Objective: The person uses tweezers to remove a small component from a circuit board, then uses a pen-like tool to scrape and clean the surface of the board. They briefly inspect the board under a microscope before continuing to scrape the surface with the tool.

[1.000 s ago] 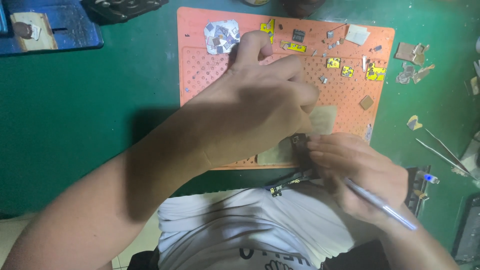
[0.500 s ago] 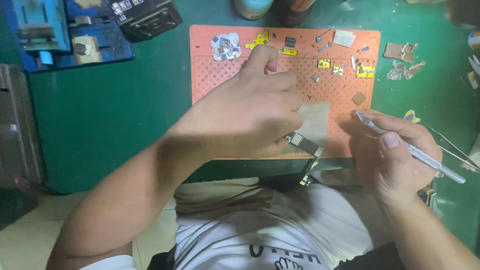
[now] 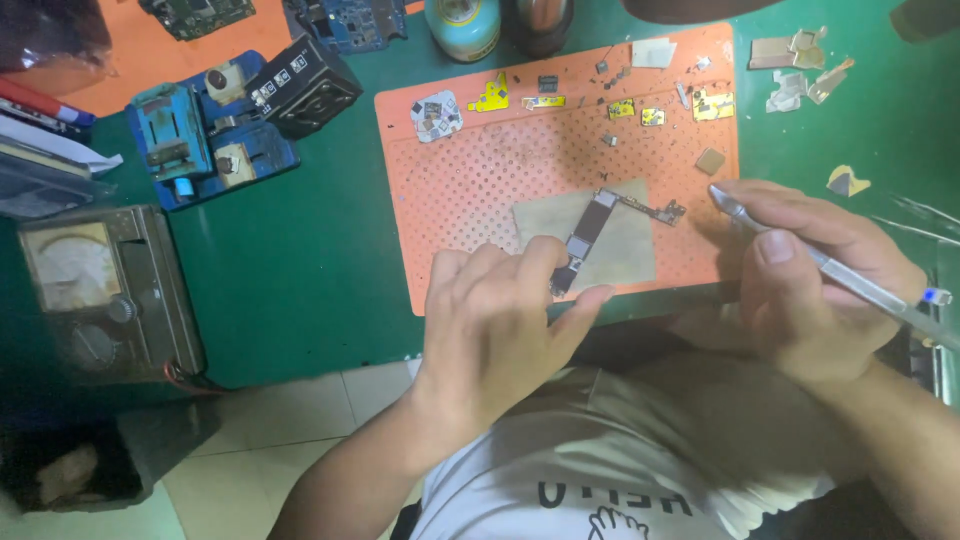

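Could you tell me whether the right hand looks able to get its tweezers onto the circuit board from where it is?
Probably yes: the right hand holds the tweezers tip toward the board, with only bare orange mat between. The left hand touches just the board's near end.

Analog meter (image 3: 95, 290) at left edge; blue fixture (image 3: 200, 140) upper left; two round containers (image 3: 500, 20) top centre; metal scraps (image 3: 800, 65) upper right.

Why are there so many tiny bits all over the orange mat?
Small metal and yellow pieces lie scattered along the far edge of the orange mat, and more scraps sit off it on the green table. Nothing looks spilled or broken.
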